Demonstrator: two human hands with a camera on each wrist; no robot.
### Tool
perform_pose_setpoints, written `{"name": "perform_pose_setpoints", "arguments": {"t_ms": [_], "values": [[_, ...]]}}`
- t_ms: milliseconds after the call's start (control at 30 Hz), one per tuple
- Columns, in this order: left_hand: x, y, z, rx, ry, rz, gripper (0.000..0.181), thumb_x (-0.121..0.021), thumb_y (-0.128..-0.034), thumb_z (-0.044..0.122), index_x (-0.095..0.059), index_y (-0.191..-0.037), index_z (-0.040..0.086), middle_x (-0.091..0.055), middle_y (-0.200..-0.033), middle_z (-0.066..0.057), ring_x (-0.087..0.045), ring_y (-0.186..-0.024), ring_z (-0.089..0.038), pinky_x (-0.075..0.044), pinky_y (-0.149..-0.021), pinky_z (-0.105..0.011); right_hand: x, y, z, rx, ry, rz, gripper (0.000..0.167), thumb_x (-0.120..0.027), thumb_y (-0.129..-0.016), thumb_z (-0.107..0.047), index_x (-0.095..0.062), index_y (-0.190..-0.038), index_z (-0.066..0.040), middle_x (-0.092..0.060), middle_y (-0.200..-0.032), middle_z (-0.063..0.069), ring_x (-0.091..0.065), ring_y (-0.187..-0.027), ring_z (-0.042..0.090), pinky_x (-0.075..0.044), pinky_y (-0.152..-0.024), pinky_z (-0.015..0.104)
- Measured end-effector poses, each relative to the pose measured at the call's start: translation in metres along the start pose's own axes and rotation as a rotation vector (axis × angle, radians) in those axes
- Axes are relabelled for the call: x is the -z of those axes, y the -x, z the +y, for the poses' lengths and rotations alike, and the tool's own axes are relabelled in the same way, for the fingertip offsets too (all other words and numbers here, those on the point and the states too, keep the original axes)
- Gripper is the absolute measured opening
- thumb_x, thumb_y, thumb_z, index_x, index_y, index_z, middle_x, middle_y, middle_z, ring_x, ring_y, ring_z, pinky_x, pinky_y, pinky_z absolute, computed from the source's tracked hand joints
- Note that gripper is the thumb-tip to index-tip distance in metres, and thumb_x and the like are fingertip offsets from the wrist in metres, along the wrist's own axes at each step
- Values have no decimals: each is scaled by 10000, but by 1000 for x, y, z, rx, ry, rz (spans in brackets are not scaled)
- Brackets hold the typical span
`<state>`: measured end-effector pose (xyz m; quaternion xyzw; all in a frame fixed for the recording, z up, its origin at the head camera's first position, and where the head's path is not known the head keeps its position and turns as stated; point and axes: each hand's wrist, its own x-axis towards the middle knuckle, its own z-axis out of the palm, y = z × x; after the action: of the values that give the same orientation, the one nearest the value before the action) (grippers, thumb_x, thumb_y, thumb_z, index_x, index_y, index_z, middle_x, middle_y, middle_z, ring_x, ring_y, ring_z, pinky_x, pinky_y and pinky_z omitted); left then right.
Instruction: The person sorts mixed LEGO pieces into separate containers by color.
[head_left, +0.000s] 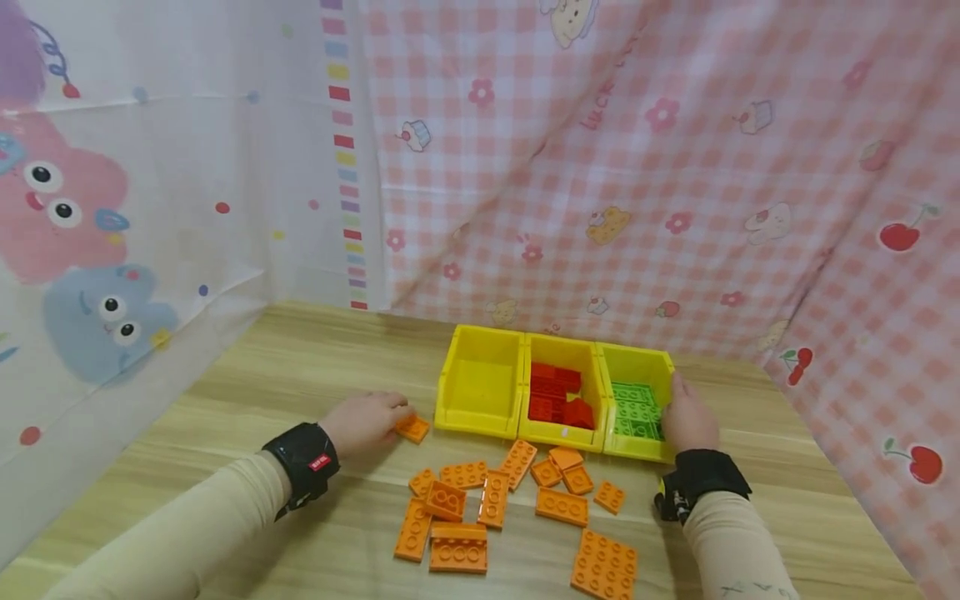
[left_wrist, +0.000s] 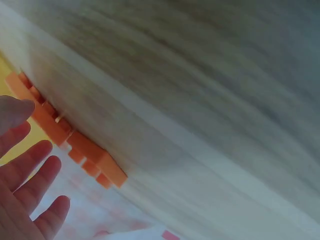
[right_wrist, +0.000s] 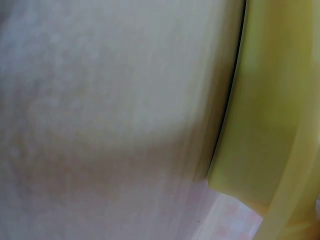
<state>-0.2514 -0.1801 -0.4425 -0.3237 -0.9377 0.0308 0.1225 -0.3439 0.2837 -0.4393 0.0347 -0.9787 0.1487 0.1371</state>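
Observation:
In the head view my left hand [head_left: 367, 423] is at the left, its fingertips beside a small orange toy brick [head_left: 413, 429]. In the left wrist view, the fingers [left_wrist: 37, 185] of that hand are spread and relaxed, with the thumb tip overlapping one orange brick [left_wrist: 47, 125]; a second orange brick [left_wrist: 97, 157] lies against it. My right hand [head_left: 692, 417] rests against the right side of the yellow bin [head_left: 663, 364] of green bricks [head_left: 636, 408]. The hand itself is not seen in the right wrist view, only the bin's outer wall [right_wrist: 270, 110].
Left of that bin are a yellow bin with red bricks [head_left: 553, 392] and another yellow bin [head_left: 483, 392] with nothing visible inside. Several orange bricks, including a square plate [head_left: 604, 564] and a long brick [head_left: 492, 500], lie scattered in front. Patterned cloth [head_left: 600, 167] hangs behind.

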Motion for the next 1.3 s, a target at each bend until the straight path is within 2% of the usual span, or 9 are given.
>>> {"name": "perform_pose_setpoints", "arguments": {"t_ms": [100,300,467,633,733,867,1067,1200,1300], "values": [[1,-1,1,-17,-5,0,294,-691,-819,137,-645,-1100,65,-615,-1082,-122,-588,-983,-297,-468,-832,-448,-2,0,-4,1,1,14,537,-468,-905,25,-277,-1399,114,-407,-1314,328,-447,-1142,460,-357,-942,535],[1,1,-1,-8,21,-12,259,-678,-828,119,-648,-1077,56,-621,-1036,-117,-589,-964,-302,-465,-834,-456,-5,-3,-12,1,-16,5,543,-461,-908,28,-267,-1410,100,-404,-1329,315,-433,-1165,452,-339,-962,531],[0,6,-5,-14,14,15,217,-674,-820,94,-656,-1035,69,-621,-973,-87,-603,-923,-276,-478,-809,-430,-4,-6,-20,-9,-29,-20,549,-442,-915,23,-247,-1426,79,-389,-1356,295,-425,-1181,443,-335,-968,532],[2,8,-3,-35,10,41,210,-680,-817,87,-658,-1025,72,-625,-967,-86,-607,-913,-274,-484,-796,-424,-1,-7,-21,1,-14,-46,546,-443,-922,9,-241,-1424,85,-381,-1356,299,-464,-1123,456,-368,-933,535],[4,3,-1,-61,19,54,204,-681,-827,104,-650,-1027,73,-618,-952,-75,-605,-895,-264,-486,-784,-417,3,-7,-17,6,-6,-50,542,-429,-928,8,-229,-1425,92,-371,-1357,308,-471,-1102,464,-374,-922,539],[9,-5,3,-83,7,82,212,-695,-823,131,-647,-1023,82,-613,-926,-57,-599,-859,-239,-488,-770,-396,5,-6,-11,26,-1,-18,534,-440,-929,6,-240,-1415,106,-387,-1330,323,-459,-1117,465,-362,-935,539],[17,-5,12,-160,-39,97,218,-728,-791,143,-655,-988,85,-599,-891,-31,-594,-809,-198,-499,-723,-355,3,1,-1,25,7,-15,534,-455,-920,17,-248,-1402,120,-401,-1300,332,-451,-1126,460,-362,-936,539],[26,-6,23,-213,8,115,234,-737,-785,163,-668,-996,89,-595,-886,2,-592,-793,-145,-502,-706,-311,3,3,1,26,2,8,522,-452,-914,19,-271,-1395,111,-421,-1280,328,-467,-1101,461,-375,-916,544],[35,-15,29,-240,38,118,283,-716,-814,191,-666,-1076,99,-617,-939,6,-596,-826,-128,-501,-733,-290,5,-1,-1,23,-2,5,528,-460,-914,15,-270,-1398,106,-425,-1279,327,-470,-1098,461,-379,-913,545]]}}
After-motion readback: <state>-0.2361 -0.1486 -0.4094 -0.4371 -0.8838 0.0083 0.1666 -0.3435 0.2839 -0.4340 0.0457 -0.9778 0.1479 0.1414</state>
